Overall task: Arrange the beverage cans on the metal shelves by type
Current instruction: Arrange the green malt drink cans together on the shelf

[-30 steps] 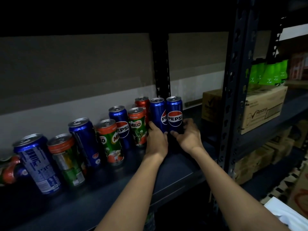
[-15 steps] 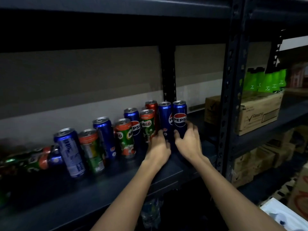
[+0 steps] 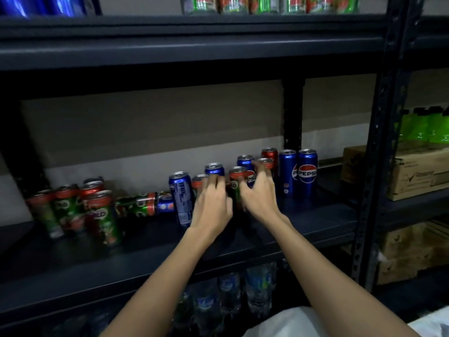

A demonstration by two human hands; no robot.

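Two upright Pepsi cans (image 3: 307, 173) stand side by side at the right end of the dark metal shelf (image 3: 315, 216). To their left is a mixed row of blue Pepsi cans (image 3: 181, 198) and green-and-red Milo cans (image 3: 237, 175). My left hand (image 3: 211, 206) reaches into that row, its fingers against a Milo can and a Pepsi can; its grip is hidden. Beside it, my right hand (image 3: 258, 194) has its fingers spread over a Milo can. A cluster of upright Milo cans (image 3: 102, 215) stands at the left, and some cans (image 3: 138, 204) lie on their sides.
An upper shelf (image 3: 194, 52) carries blue cans and green cans. A perforated steel post (image 3: 379, 142) bounds the bay at right. Beyond it are cardboard boxes (image 3: 413, 171) and green bottles (image 3: 422, 127). Water bottles (image 3: 230, 295) stand on the level below.
Both hands have left the two Pepsi cans at the right and moved left into the mixed row. The view has tilted up and pulled back, so the upper shelf and left Milo cluster now show.
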